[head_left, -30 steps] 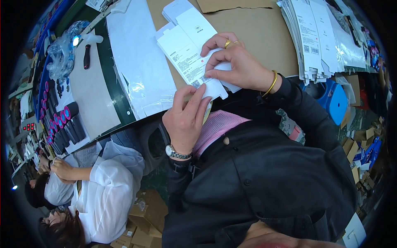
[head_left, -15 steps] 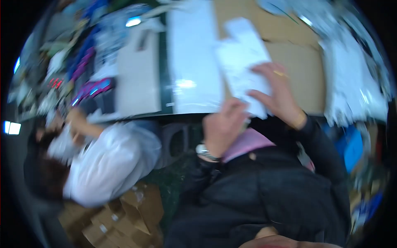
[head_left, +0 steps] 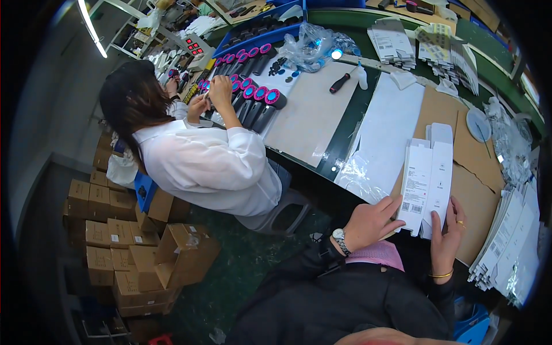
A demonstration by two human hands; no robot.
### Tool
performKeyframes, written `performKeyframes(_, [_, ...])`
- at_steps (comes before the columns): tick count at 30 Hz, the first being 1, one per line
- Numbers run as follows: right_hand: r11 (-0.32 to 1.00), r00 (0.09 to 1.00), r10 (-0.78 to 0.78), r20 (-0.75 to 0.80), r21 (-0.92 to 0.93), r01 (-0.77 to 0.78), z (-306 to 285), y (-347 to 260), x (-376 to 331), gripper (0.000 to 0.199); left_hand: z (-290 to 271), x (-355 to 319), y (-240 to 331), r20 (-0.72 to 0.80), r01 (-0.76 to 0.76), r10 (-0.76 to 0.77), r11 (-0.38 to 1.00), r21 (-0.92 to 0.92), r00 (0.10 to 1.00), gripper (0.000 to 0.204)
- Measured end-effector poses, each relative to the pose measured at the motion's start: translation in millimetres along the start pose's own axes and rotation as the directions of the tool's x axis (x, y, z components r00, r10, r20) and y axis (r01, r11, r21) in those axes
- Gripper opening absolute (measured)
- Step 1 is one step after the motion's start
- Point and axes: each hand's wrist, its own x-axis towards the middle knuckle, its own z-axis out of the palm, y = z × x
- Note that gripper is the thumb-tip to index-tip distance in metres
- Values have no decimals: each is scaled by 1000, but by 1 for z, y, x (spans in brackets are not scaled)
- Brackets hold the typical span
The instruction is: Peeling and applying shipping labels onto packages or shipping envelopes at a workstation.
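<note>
A flat, white folding carton (head_left: 418,178) with printed panels and a tab at its far end lies over brown cardboard at the bench's near edge. My left hand (head_left: 368,225), with a watch on the wrist, grips its lower left corner between thumb and fingers. On the carton's lower right edge, my right hand (head_left: 447,244) holds on with the thumb over the printed face and the fingers along the side. The fingers beneath the carton are partly hidden.
At my right lies a stack of flat white cartons (head_left: 506,236). A screwdriver (head_left: 340,83) and a small white bottle (head_left: 362,76) are farther left. Beside me, a co-worker in a white shirt (head_left: 201,155) sits near rows of black and pink devices (head_left: 261,103). Brown boxes (head_left: 187,253) stand on the floor.
The view has swung left, bringing more of the co-worker and bench into sight. My right hand has gone from across the carton to its right edge; the carton now faces me more squarely.
</note>
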Motion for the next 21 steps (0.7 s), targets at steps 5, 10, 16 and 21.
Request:
performKeyframes(5, [830, 970, 241, -5, 519, -204, 8, 15, -15, 34, 3, 6, 5, -7, -55, 55, 998, -44, 998, 61])
performKeyframes(10, [819, 913, 320, -252, 558, -134, -34, -5, -6, 36, -13, 12, 2, 6, -33, 34, 994, -102, 999, 36])
performKeyframes(16, [892, 729, 403, -553, 415, -178, -117, 21, -16, 37, -9, 9, 2, 67, 56, -36, 947, -317, 997, 34])
performKeyframes(21, [933, 644, 266, -717, 24, -358, -162, 74, -43, 35, -10, 9, 8, 125, 179, -139, 892, -414, 982, 31])
